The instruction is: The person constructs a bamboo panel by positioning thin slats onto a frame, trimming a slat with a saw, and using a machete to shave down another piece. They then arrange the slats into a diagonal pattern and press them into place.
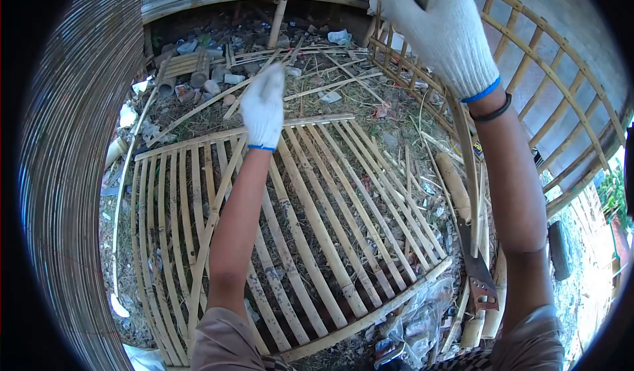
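Observation:
My left hand [264, 103], in a white knitted glove with a blue cuff, is out over the far rail of a bamboo slat panel [317, 226] lying on the ground. Its fingers point away and look pressed together, blurred; what they hold, if anything, I cannot make out. A slanting bamboo strip [212, 222] crosses the slats and runs up behind this hand. Raised at the top right is my right hand [442, 31], gloved alike. Its thumb and fingers part, but the tips are cut off by the frame. A bamboo strip [467, 166] passes up behind its wrist.
A handsaw [477, 269] lies at the right beside bamboo poles [454, 179]. Against the wall at the right leans a curved-looking bamboo lattice [561, 84]. Loose strips, rubble and litter [211, 87] cover the far ground. A woven screen [72, 173] stands at the left.

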`<action>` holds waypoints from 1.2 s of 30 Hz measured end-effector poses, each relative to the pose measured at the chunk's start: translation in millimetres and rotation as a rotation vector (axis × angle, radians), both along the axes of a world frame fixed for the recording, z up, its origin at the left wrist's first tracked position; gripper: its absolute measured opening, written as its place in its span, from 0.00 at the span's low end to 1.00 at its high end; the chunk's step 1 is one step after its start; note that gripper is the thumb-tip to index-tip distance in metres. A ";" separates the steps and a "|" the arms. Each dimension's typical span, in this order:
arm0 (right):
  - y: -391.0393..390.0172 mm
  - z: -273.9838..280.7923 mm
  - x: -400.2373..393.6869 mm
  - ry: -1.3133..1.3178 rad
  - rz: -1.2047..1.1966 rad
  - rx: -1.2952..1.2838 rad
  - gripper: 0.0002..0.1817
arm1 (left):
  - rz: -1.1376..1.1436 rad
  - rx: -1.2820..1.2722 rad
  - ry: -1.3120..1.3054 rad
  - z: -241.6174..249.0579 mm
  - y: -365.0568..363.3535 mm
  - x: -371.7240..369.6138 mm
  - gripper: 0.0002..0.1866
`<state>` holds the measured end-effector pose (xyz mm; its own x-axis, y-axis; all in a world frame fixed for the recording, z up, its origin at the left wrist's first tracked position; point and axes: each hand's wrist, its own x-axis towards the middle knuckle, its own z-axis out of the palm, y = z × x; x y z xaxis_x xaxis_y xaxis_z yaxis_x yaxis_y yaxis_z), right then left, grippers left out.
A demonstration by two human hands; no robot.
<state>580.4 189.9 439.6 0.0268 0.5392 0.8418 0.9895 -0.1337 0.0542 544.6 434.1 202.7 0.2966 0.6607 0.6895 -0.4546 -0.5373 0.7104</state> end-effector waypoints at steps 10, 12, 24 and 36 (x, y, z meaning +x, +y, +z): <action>-111.3 -74.9 -51.6 0.367 0.271 -0.128 0.20 | -0.883 -0.268 -0.142 138.7 -180.5 -105.3 0.29; -133.6 -79.7 -63.2 0.646 0.351 -0.245 0.21 | -0.868 -0.262 -0.057 142.3 -198.5 -123.9 0.22; -274.6 -359.4 -86.2 0.548 0.411 -1.055 0.50 | -0.577 -0.518 0.059 363.0 -178.2 -339.2 0.20; -290.7 -452.2 -73.4 0.445 0.369 -0.604 0.30 | 0.444 -0.190 0.714 253.5 -328.4 -440.3 0.20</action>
